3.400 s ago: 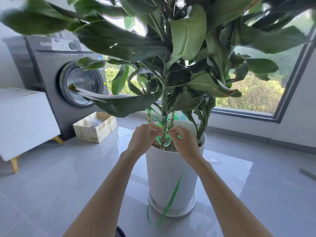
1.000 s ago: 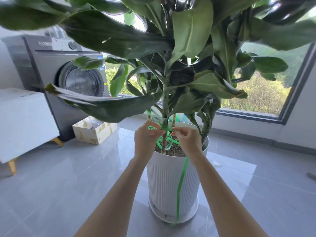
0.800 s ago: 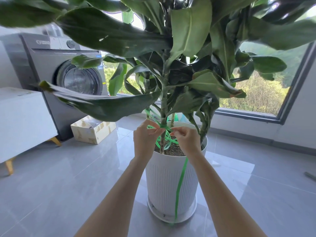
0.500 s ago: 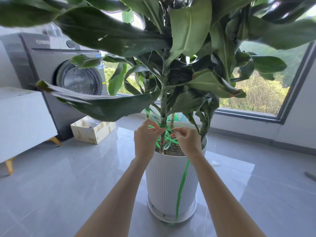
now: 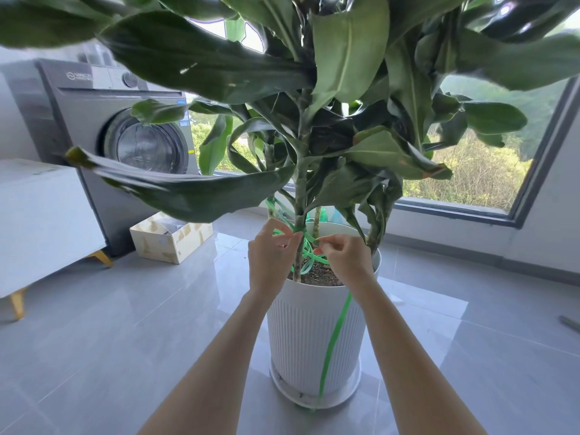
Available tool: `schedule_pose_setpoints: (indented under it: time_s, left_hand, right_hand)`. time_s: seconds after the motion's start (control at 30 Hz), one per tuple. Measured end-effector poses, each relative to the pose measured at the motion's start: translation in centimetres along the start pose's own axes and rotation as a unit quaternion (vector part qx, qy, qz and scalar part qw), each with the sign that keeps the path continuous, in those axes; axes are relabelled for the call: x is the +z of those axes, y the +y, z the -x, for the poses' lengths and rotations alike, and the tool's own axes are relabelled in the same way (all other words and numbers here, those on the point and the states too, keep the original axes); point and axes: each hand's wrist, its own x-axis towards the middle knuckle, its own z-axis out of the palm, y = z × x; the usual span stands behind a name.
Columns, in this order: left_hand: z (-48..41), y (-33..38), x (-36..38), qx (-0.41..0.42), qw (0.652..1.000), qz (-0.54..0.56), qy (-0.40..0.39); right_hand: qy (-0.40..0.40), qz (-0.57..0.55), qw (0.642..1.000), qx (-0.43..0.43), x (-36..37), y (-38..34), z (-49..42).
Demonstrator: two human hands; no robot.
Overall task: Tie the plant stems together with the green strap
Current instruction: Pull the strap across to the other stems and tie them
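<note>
Left hand [image 5: 270, 261] and right hand [image 5: 345, 262] each pinch the strap [image 5: 334, 337] at the stem [image 5: 300, 196] between them, mid-knot; tightening probably needs an outward pull.

the pot [image 5: 301, 340] stands on a saucer [image 5: 282, 383] on the floor [image 5: 125, 324], with the stems [image 5: 300, 196] rising from it. the strap [image 5: 334, 337] wraps the front stem and its tail hangs down the pot's front. the left hand [image 5: 271, 262] pinches it left of that stem, the right hand [image 5: 346, 262] right of it. behind on the left is a washing machine [image 5: 94, 127] with a box [image 5: 171, 243] before it and a cabinet [image 5: 40, 221] further left.
</note>
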Motion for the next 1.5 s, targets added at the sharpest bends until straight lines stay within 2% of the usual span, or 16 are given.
schedule_pose_setpoints:
  time_s: [0.37, 0.63, 0.83, 1.07, 1.17, 1.33, 1.5]
  left_hand:
    - [-0.2, 1.6, -0.4, -0.037, 0.995, -0.096, 0.013]
    - [-0.6, 2.0, 0.1, -0.050, 0.988, -0.144, 0.023]
    - [-0.8, 1.8, 0.2, -0.053, 0.986, -0.159, 0.016]
    - [-0.5, 1.8, 0.6, -0.013, 0.975, -0.219, 0.027]
    - [-0.5, 2.2, 1.2, -0.021, 0.962, -0.272, 0.017]
    - [-1.1, 2.4, 1.6, -0.058, 0.959, -0.274, -0.034]
    - [-1.5, 2.3, 1.7, -0.033, 0.948, -0.313, -0.050]
  right_hand:
    - [-0.019, -0.020, 0.999, -0.016, -0.8, -0.5, 0.8]
    - [-0.072, -0.093, 0.993, 0.009, -0.9, -0.1, 0.8]
    - [-0.084, -0.150, 0.985, 0.023, -1.0, -0.2, 1.3]
    - [-0.098, -0.092, 0.991, 0.002, -2.3, -0.3, 2.2]
    - [-0.130, -0.082, 0.988, 0.002, -2.9, -0.2, 2.6]
    - [-0.199, -0.066, 0.978, 0.015, -4.3, -0.3, 3.2]
    - [-0.268, -0.039, 0.962, 0.027, -5.3, -0.3, 3.7]
